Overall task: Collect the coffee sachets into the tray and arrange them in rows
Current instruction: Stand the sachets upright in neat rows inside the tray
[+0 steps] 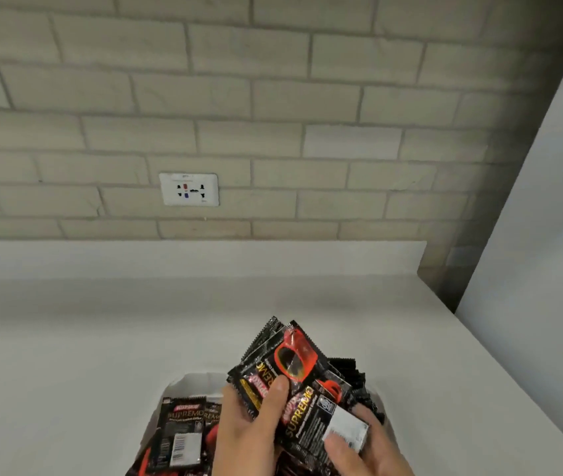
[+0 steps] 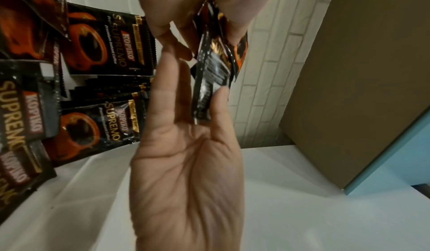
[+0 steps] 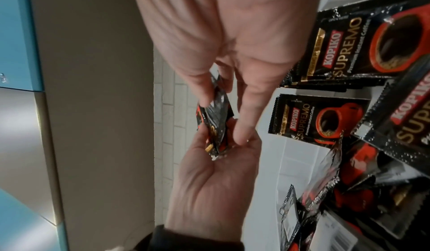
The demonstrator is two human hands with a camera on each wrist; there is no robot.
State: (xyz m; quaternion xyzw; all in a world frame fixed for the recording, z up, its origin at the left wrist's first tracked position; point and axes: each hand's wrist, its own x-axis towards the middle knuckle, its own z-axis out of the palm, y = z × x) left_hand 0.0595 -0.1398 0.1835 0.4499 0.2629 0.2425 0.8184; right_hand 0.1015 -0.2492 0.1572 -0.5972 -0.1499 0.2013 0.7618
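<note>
Over the white tray (image 1: 184,381), head view: left hand (image 1: 249,427) and right hand (image 1: 359,448) both clamp a fanned bundle of sachets (image 1: 294,369), thumbs pressed on its face, with loose sachets (image 1: 180,431) lying unsorted in the tray below. Left wrist view: fingers (image 2: 167,93) extended behind the bundle, thumb pinching its edge; right wrist view: right fingertips (image 3: 204,96) pinch the bundle's far end. Judged step: squaring the stack; next, lay it down as a row.
</note>
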